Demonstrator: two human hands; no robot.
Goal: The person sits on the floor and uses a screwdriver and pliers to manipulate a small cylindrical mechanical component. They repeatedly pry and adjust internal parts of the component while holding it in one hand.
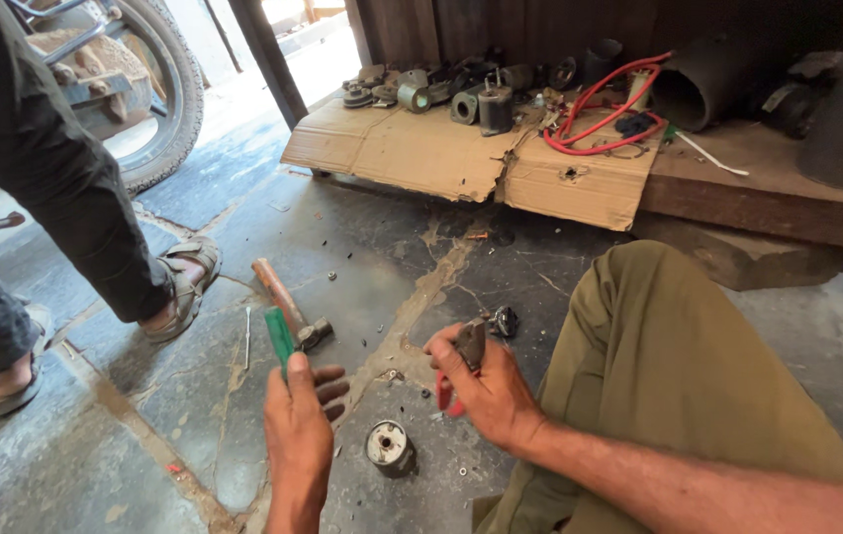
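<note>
My left hand (301, 420) grips a green-handled tool (279, 338), probably a screwdriver, whose handle sticks up above my fist. My right hand (486, 391) is closed on red-handled pliers (465, 358), jaws pointing up. Between the two hands, on the stone floor, stands a small round metal motor part (389, 446). A small dark metal piece (503, 321) lies just beyond the pliers. A hammer with a wooden handle (289, 307) rests on the floor beyond my left hand.
My bent leg in olive trousers (659, 366) fills the right side. Another person's legs in sandals (179, 287) stand at left near a tyre (166, 89). Cardboard (421, 153) carries several metal parts and a red cable (605, 119). Screws litter the floor.
</note>
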